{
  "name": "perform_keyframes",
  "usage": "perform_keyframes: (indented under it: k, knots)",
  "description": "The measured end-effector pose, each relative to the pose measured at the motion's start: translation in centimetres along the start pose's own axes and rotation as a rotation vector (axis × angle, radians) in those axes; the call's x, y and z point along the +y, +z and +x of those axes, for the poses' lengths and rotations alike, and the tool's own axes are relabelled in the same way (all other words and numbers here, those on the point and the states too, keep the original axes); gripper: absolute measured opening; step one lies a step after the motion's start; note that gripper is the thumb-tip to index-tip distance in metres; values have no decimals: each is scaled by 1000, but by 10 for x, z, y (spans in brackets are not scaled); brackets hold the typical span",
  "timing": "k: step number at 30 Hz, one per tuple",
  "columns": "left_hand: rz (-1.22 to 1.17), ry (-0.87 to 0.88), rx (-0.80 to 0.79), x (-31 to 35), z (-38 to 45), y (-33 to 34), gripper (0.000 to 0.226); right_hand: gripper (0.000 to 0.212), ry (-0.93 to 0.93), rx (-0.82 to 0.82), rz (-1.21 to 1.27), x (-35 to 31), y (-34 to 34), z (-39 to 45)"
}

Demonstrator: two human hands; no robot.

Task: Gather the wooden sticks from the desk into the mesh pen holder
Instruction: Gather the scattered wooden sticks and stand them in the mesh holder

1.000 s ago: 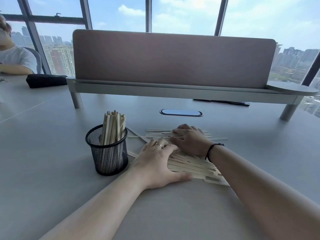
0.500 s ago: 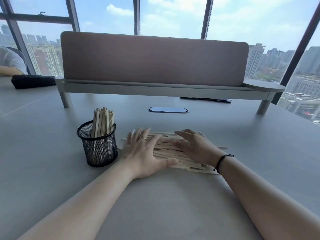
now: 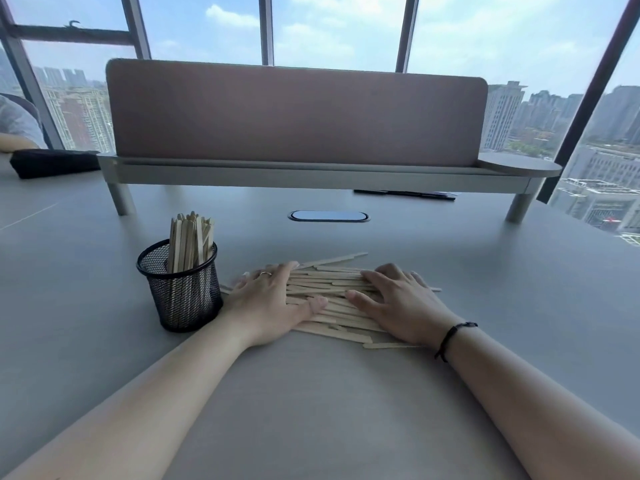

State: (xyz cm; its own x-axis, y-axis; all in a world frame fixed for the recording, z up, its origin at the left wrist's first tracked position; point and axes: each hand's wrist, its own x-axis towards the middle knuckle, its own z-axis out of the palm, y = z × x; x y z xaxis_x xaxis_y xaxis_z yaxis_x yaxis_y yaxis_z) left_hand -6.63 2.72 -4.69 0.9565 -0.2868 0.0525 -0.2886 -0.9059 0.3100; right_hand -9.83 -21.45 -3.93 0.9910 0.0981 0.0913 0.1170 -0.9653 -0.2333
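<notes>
A flat pile of pale wooden sticks [image 3: 329, 285] lies on the grey desk [image 3: 311, 393], most of them running left to right. My left hand [image 3: 270, 303] rests palm down on the pile's left end, fingers spread. On the right end my right hand [image 3: 401, 303] lies the same way, a black band on its wrist. Neither hand has a stick lifted. Just left of my left hand stands the black mesh pen holder [image 3: 180, 289], upright, with several sticks [image 3: 190, 240] standing in it.
A raised shelf with a pink-brown screen [image 3: 294, 112] spans the desk behind. Under it lie a dark pen [image 3: 405, 194] and an oval cable port [image 3: 328, 215]. A black pouch [image 3: 52, 162] and another person's arm [image 3: 15, 143] are at far left.
My hands have slid apart to the two ends of the pile, squaring the sticks into a tighter, more parallel bundle. The view has shifted slightly.
</notes>
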Motion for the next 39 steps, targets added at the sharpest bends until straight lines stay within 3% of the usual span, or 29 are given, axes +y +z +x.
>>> perform_keyframes:
  k: [7, 12, 15, 21, 25, 29, 33, 39]
  knots:
    - [9, 169, -80, 7, -6, 0, 107, 72, -55, 19, 24, 7, 7, 9]
    - [-7, 344, -138, 13, -15, -2, 128, 71, -54, 39, 55, 10, 10, 11]
    - [-69, 337, -108, 12, -12, 1, 131, 73, -65, 60, 49, 8, 10, 12]
    - [-108, 266, -24, 12, -6, 6, 116, 83, -48, 99, 89, 0, -1, 41]
    - [-139, 315, -51, 11, -8, 3, 125, 93, 17, -29, 86, -13, 1, 78]
    - [-132, 370, -90, 5, -10, 2, 123, 82, 31, -97, 59, -17, 10, 89]
    - [-159, 298, -28, 6, -3, 4, 113, 72, -47, 9, 103, -16, 17, 77]
    - [-149, 269, -16, 6, 2, 10, 116, 50, -46, 185, -38, -10, 20, 61]
